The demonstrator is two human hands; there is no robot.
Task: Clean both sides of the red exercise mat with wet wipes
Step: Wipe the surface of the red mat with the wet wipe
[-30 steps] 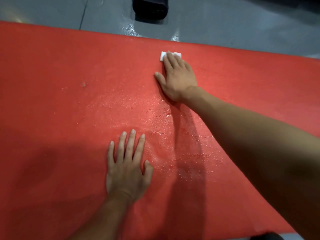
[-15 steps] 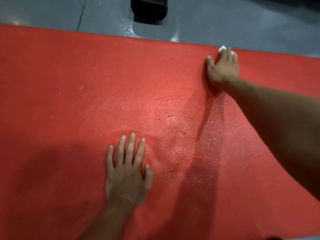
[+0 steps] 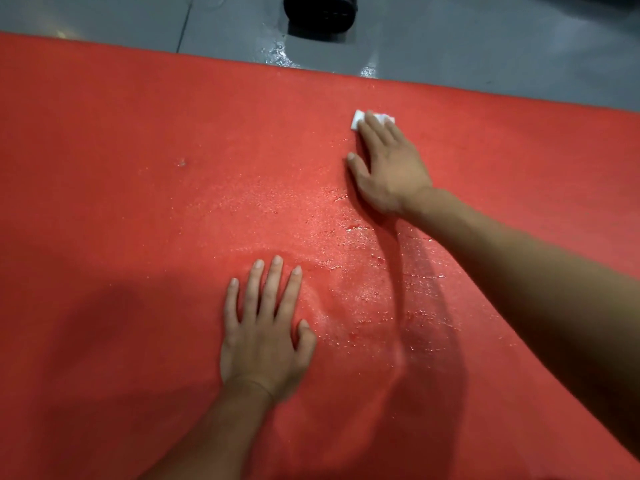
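Red mat [image 3: 121, 150] glistens wet; right hand [image 3: 388, 168] presses a white wipe [image 3: 358, 119] with straight fingers, left hand [image 3: 263, 334] rests flat, fingers spread.

Mat [image 3: 121, 150] lies on floor [image 3: 485, 46]. R hand [image 3: 388, 168] flat on mat, fingers over wipe [image 3: 358, 118], near mat's far edge. L hand [image 3: 263, 327] flat on mat, nearer and left of the grip. Dark object [image 3: 320, 12] on floor beyond grip, to its left.
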